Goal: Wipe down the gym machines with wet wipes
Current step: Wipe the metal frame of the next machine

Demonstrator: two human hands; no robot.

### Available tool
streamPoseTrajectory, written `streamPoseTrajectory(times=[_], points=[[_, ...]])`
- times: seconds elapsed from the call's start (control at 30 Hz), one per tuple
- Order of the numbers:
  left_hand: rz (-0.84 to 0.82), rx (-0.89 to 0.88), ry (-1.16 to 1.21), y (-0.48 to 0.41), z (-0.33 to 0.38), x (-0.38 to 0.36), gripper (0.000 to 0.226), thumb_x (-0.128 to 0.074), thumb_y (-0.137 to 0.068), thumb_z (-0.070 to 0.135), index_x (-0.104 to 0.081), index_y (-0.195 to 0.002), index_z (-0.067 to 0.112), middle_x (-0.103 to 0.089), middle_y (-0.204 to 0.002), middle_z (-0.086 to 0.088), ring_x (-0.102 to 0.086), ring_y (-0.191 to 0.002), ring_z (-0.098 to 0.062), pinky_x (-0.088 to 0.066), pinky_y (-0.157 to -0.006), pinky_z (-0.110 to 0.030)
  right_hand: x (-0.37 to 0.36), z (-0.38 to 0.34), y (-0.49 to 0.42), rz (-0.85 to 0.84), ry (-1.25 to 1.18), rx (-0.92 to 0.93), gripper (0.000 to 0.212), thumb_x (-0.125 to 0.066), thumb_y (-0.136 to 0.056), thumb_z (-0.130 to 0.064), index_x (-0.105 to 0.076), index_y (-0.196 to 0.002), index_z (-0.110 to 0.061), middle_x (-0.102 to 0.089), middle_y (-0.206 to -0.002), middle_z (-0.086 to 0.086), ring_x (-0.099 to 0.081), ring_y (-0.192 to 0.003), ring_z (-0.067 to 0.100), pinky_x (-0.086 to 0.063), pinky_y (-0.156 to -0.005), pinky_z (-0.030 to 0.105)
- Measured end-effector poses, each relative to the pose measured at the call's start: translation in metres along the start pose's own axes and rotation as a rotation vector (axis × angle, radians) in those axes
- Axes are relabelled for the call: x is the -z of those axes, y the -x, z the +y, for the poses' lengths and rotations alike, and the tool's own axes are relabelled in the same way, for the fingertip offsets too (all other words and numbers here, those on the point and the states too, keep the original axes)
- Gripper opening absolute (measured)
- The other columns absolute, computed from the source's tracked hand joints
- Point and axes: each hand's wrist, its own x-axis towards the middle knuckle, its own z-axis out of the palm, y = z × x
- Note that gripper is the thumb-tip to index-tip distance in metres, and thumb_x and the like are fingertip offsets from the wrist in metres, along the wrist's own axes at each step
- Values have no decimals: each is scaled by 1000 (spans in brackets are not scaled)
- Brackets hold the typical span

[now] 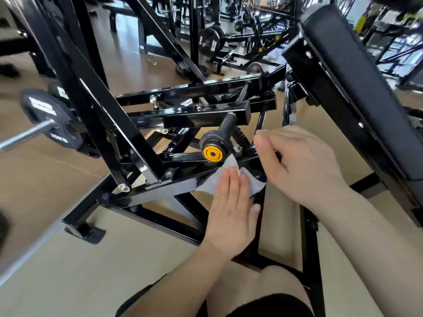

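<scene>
Left hand [231, 202]: flat, pressing wipe [209, 183] on frame [158, 191].
Right hand [297, 165]: curled, hold unclear.
Progress: we're mid-frame; other machines [240, 42] wait.

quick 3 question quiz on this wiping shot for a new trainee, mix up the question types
1. Which hand presses the wipe flat against the frame bar? A) left B) right C) neither
2. True or false: the yellow-capped peg is loaded with a weight disc.
3. Fill in: the plate at the far left is marked ___ KG.

Key
1. A, the left hand, fingers straight on the wipe.
2. False, the peg is bare.
3. 10
</scene>
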Motion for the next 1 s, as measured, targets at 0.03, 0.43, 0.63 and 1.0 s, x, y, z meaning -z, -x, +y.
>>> streamPoseTrajectory(times=[0.03,0.43,0.63,1.0], points=[[-27,40,3,10,-11,-5,75,-49,-104,33,-11,-158,-3,0,-168,-23,-1,-157,-41,-21,-124,-58,-1,-4,-5,-16,60,0,36,-33,-108,-40,-47,-78,-27,-50,-73,-12,-55,-85,16,-30,-65,28],[162,791,486,15,-78,27,61,-38,-111,31,-8,-164,28,6,-167,12,7,-155,-1,-6,-126,-20,-52,-68,-49,-245,12,125,22,-44,-102,-39,-60,-104,-24,-60,-103,-11,-53,-108,14,-43,-67,31],[193,706,256,15,-116,54,30,-66,-100,23,-71,-130,25,-53,-145,14,-62,-119,-1,-42,-93,-3,-39,-41,-76,-337,73,44,46,-29,-105,-53,-60,-81,-30,-60,-80,-11,-60,-85,14,-44,-59,28],[287,611,742,-112,-101,132,17,-62,-103,25,-78,-99,22,-76,-93,12,-68,-88,-1,-52,-81,-16,-22,16,-90,-414,146,-220,41,-32,-103,-50,-55,-80,-25,-59,-75,-4,-62,-79,25,-49,-67,38]])
